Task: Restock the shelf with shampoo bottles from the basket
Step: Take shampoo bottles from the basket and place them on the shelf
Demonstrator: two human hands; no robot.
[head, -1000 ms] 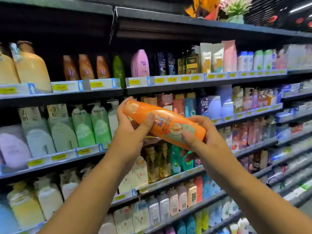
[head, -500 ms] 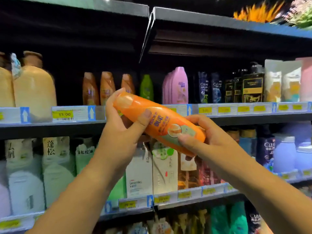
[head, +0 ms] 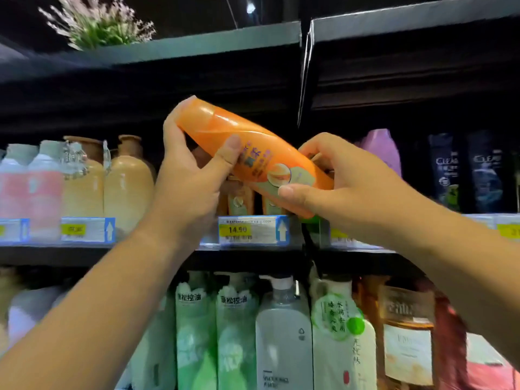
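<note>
Before the upper shelf (head: 253,253), an orange shampoo bottle (head: 253,153) is held in the air by 2 bare hands, tilted so that its cap end points up and to the left. Its cap end is wrapped by the left hand (head: 191,178), with the thumb pressed across the front of the label, while its lower end is gripped by the right hand (head: 346,181), thumb underneath and fingers curled behind. Both hands are closed on the bottle, which is not touching the shelf. Behind it, similar orange bottles (head: 242,201) are partly seen standing on the shelf above a price tag (head: 253,230) marked 14.90. To the left, tan bottles (head: 126,181) and pink-and-white bottles (head: 31,187) are ranged along the same shelf; to the right, a purple bottle (head: 382,150) and dark bottles (head: 467,170) are set. On the shelf below, green pouches (head: 216,333) and a white pump bottle (head: 284,333) are lined up. A plant (head: 95,23) is seen on the top board. The basket is not shown.
</note>
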